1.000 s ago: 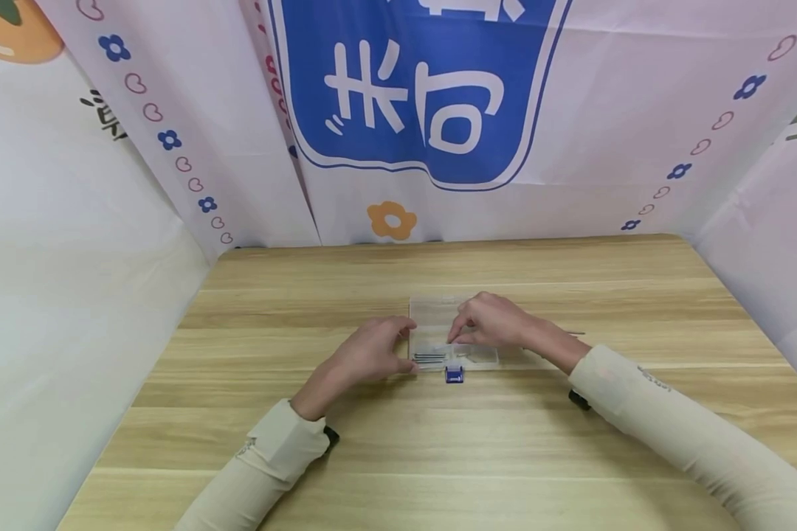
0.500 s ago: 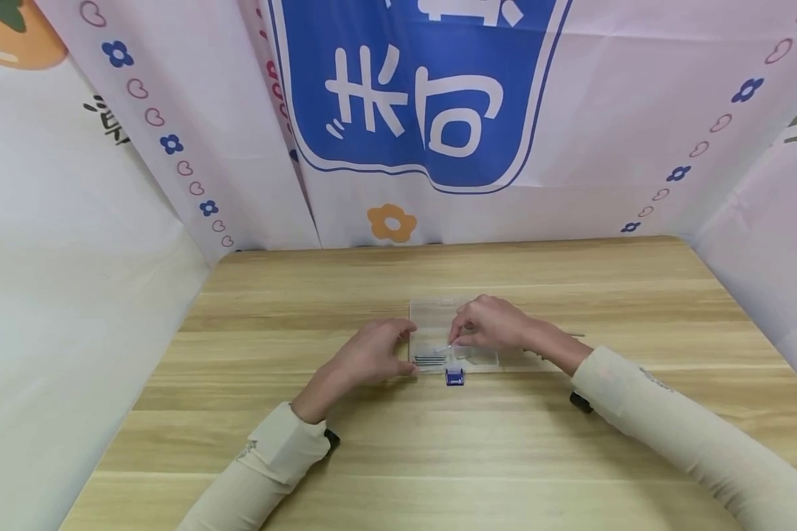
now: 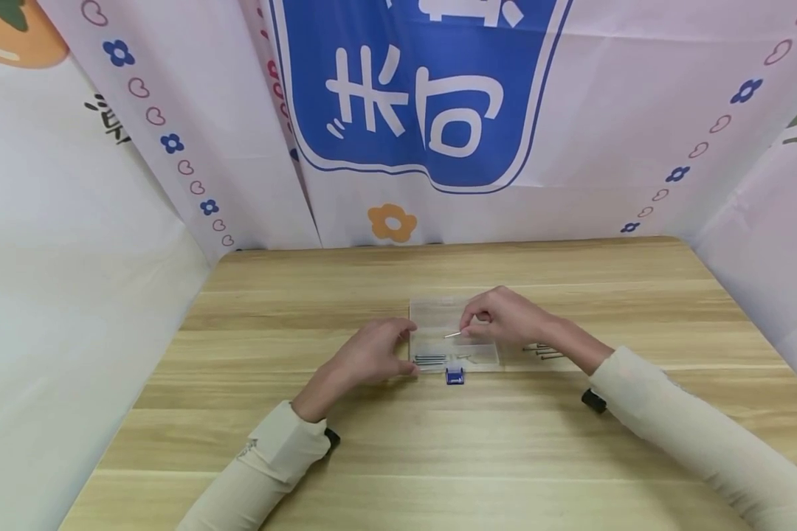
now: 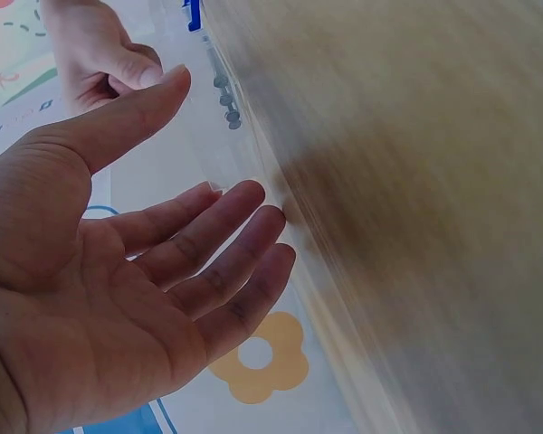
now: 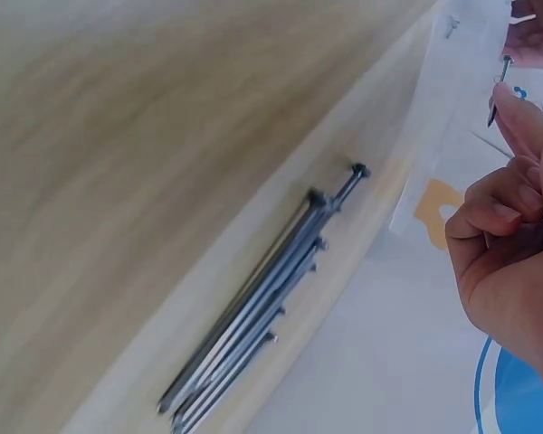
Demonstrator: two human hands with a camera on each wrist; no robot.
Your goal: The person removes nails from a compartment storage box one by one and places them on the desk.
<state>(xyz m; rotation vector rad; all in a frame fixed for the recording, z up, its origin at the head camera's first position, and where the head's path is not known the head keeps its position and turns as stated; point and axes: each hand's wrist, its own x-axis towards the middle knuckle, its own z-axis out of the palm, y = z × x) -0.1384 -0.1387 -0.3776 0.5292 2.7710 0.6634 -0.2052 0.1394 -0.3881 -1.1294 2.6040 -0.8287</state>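
Right fingers: pinching nail;
Left fingers: spread, by box;
Nail: newly in plain view over box; handling seems midway

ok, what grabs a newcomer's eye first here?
Probably the big blue print on the cloth behind the table. Then the right hand pinching a metal piece over the clear box, the left hand at the box's left edge. Loose nails lie right of the box.
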